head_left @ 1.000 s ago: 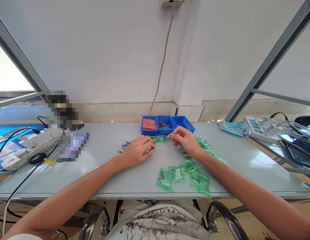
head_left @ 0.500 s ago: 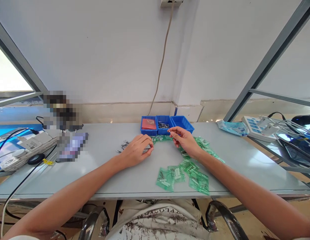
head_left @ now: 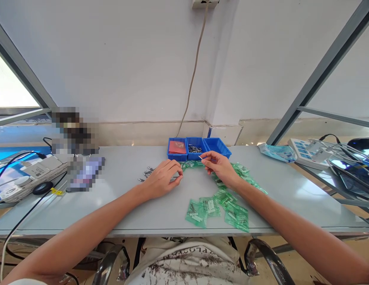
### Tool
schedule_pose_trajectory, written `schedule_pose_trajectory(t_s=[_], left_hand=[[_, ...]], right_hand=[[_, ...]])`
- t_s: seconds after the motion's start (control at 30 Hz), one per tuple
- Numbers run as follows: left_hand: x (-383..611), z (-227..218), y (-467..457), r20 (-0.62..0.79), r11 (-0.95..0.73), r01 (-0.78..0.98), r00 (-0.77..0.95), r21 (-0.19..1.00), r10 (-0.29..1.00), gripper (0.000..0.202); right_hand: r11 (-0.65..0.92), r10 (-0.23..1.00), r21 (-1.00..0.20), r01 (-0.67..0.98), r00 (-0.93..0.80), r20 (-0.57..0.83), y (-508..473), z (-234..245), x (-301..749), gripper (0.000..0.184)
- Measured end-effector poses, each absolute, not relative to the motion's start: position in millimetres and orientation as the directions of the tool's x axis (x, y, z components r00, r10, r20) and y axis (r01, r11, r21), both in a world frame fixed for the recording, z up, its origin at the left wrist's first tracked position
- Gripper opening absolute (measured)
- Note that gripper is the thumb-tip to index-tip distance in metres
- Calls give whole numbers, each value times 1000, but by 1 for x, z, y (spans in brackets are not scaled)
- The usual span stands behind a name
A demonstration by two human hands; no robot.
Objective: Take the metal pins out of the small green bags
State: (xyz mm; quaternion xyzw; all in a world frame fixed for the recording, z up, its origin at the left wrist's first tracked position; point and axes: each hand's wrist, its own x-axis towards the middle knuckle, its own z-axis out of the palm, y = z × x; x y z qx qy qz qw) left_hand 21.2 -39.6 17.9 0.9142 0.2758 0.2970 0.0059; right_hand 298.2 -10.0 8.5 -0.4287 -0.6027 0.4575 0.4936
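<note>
Three blue bins (head_left: pixel 217 147) stand in a row on one table (head_left: pixel 291 186), the left holding flat red material (head_left: pixel 177 147), the middle a heap of small metal parts (head_left: pixel 195 149). Before them, the right hand (head_left: pixel 218 168) pinches one small pale piece (head_left: pixel 200 157) between thumb and fingertips. The left hand (head_left: pixel 166 176) curls just beside a pile of silver pieces (head_left: pixel 148 171), too overlapped to count; whether it grips any, I cannot tell. At least four green packets (head_left: pixel 196 213) lie near the front edge, more by the right forearm.

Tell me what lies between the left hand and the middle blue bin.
Green packets, lying just in front of the bin, as the head view shows.
</note>
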Motion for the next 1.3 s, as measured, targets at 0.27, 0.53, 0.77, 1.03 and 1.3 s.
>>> schedule_pose_trajectory(t_s=[0.27, 0.53, 0.77, 1.03, 1.3], left_hand=[[21, 19, -39, 531, -849, 503, 681, 161, 504, 7], [20, 18, -42, 507, -867, 474, 716, 152, 480, 5], [20, 20, -43, 528, -870, 468, 704, 158, 474, 6], [20, 21, -43, 537, -869, 477, 702, 133, 468, 5], [20, 21, -42, 536, -863, 492, 700, 116, 472, 6]], right_hand=[[221, 967, -972, 79, -145, 208, -9, 7, 299, 38], [204, 973, -971, 121, -131, 188, -12, 12, 298, 41], [208, 974, -971, 119, -119, 194, -12, 12, 298, 41], [210, 974, -970, 122, -110, 197, -10, 9, 298, 45], [181, 975, -983, 42, -135, 174, -10, 8, 297, 44]])
